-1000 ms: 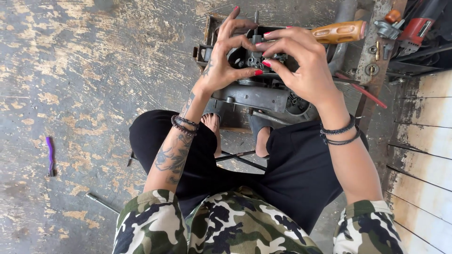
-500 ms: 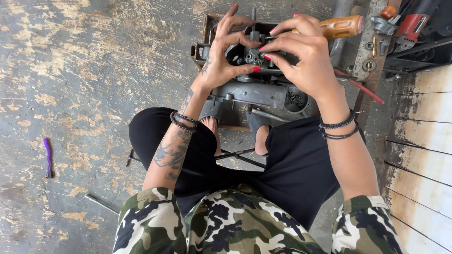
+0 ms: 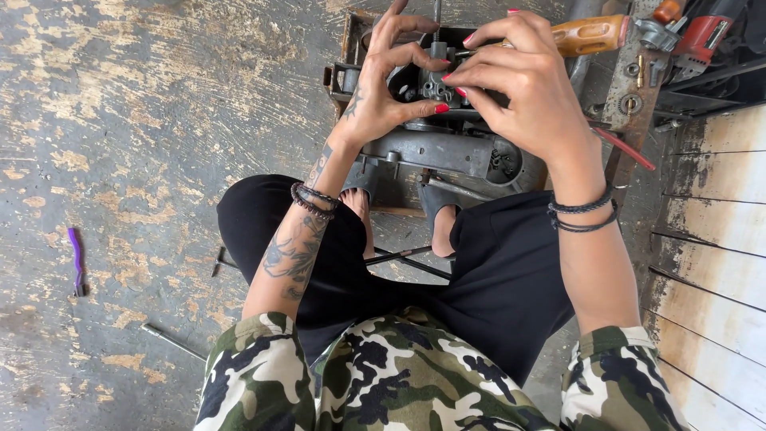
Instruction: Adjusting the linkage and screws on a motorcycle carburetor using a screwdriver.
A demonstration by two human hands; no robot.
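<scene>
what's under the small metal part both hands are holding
Beneath the small metal part, pinched by the left hand and right hand, sits a grey engine housing. The hands cover what lies directly below it.

Engine part (image 3: 447, 152) before knees (tool (image 3: 76, 259) far left).

I see no packages, labels, signs or screens anywhere around me here.
</scene>
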